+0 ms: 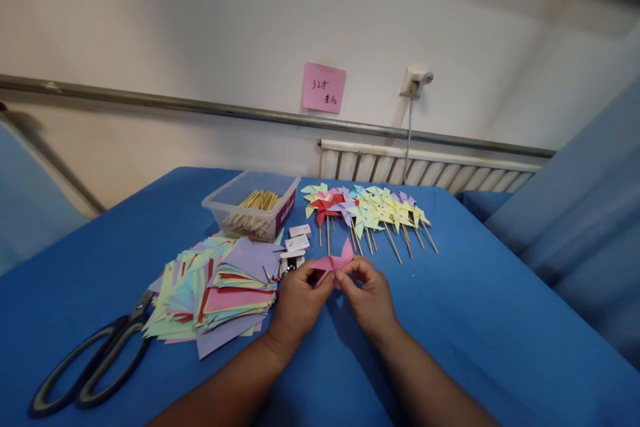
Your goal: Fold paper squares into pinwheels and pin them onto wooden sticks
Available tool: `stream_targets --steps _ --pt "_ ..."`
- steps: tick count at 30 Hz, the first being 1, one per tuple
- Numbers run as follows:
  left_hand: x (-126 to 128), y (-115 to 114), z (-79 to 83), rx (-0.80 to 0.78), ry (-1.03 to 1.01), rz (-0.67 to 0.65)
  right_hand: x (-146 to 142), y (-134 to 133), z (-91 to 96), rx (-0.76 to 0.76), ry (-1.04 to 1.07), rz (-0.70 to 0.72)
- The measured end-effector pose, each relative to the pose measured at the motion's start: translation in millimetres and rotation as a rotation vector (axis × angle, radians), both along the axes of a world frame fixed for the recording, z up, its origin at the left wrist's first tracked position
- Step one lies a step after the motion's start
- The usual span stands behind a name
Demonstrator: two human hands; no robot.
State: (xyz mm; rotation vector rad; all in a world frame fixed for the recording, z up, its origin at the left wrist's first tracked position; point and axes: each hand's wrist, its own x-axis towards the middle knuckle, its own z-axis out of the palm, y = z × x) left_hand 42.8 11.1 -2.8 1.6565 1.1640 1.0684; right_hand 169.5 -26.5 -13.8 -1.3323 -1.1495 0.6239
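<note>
Blue-covered table (460, 320) beneath the right hand (369, 293). Ahead of the hand: pale wall (210, 27), crossed by a metal rail (225, 109); radiator (430, 170) below the rail. Socket (411, 82) ahead, slightly right, cord (410, 123) hanging. Blue curtain (575, 220) well right of the hand.

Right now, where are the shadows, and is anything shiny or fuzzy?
In the head view, a shadow falls on the blue tabletop near the left hand and right hand pinching pink paper; the head view shows a pale shine along the metal rail; in the head view, the blue fabric at far right looks fuzzy, with soft folds.
</note>
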Motion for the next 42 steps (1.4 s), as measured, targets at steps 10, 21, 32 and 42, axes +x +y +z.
stream_targets --steps 10,21,32,42 --pt "2 0 6.6 -0.095 -0.14 -0.056 -5 3 -2.8 0.016 0.44 0.099" --pt "-1 1 4.0 -0.031 -0.082 -0.075 2 3 -2.6 -0.054 0.408 0.196" --pt "0 -4 12.0 -0.012 -0.032 -0.036 3 0 0.1 -0.015 0.195 0.134" --pt "2 1 1.6 -0.085 -0.162 -0.032 2 0 -2.2 -0.014 0.29 0.182"
